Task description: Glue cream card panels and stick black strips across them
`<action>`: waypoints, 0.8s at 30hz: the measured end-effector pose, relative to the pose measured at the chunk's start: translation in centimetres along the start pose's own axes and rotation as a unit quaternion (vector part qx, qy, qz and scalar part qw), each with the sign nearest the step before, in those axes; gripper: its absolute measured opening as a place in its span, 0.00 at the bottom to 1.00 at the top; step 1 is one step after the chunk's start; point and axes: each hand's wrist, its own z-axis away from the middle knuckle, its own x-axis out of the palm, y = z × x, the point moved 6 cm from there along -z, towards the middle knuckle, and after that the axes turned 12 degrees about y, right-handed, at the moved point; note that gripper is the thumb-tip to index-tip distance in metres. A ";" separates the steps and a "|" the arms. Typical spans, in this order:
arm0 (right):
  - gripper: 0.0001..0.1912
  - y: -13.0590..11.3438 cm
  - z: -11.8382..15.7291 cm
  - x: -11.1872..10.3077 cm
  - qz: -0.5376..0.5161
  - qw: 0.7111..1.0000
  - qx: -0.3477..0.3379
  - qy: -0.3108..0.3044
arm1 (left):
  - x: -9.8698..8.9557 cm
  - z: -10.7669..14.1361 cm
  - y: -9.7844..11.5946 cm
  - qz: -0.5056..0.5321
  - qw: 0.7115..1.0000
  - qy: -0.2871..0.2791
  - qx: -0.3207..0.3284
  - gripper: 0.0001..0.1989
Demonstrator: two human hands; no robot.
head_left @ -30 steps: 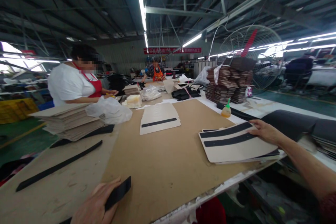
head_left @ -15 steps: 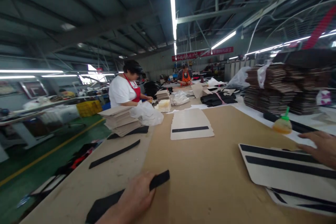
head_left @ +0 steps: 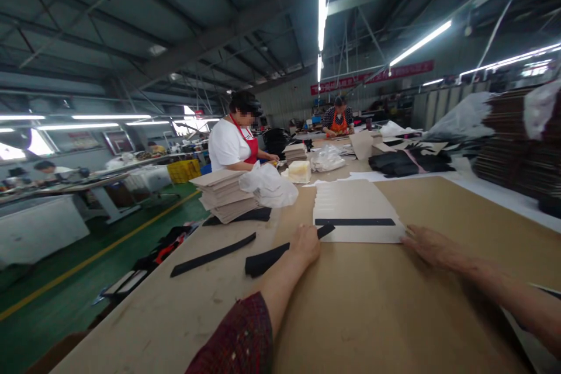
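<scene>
My left hand (head_left: 305, 243) is closed around black strips of material (head_left: 267, 259), whose ends stick out on both sides of the fist. One end overlaps the lower left corner of a pale cardboard panel (head_left: 357, 201), which bears a black strip (head_left: 354, 222) across its lower part. At the panel's lower right edge, my right hand (head_left: 427, 245) lies with its fingers stretched out, the tips touching the edge. A loose black strip (head_left: 213, 254) lies on the table to the left.
Stacked pale panels (head_left: 230, 194) and a crumpled plastic bag (head_left: 272, 186) stand at the back left. A black bundle (head_left: 409, 162) lies at the back, and tall dark stacks (head_left: 519, 155) rise on the right. A co-worker (head_left: 232, 140) in a red apron stands across the table.
My left hand has moved forward with the black strips to the pale panel. My right hand has left the striped panels on the right and reached this panel's edge. The view has turned right.
</scene>
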 end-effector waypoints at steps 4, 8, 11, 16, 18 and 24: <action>0.23 -1.6 0.7 3.1 0.115 0.989 -0.042 -0.087 | 0.4 -0.2 0.1 0.005 1.000 -0.008 -0.001 0.16; 0.25 -3.0 3.7 3.1 0.130 0.987 -0.051 -0.082 | -0.8 1.6 0.3 0.012 1.000 -0.022 0.000 0.14; 0.24 -3.8 8.0 1.5 0.088 0.991 -0.084 -0.049 | -2.6 4.8 0.2 0.017 0.999 -0.038 0.001 0.12; 0.22 -4.7 18.5 -1.9 0.032 0.979 -0.198 -0.045 | -6.5 14.6 -0.3 0.044 0.996 -0.071 0.032 0.10; 0.21 -4.9 23.1 -2.6 0.037 0.970 -0.233 -0.048 | -7.9 19.5 -0.5 0.054 0.994 -0.081 0.042 0.13; 0.32 -5.8 32.4 -4.2 0.052 0.955 -0.264 0.121 | -11.5 30.3 -1.6 0.086 0.993 -0.085 -0.012 0.18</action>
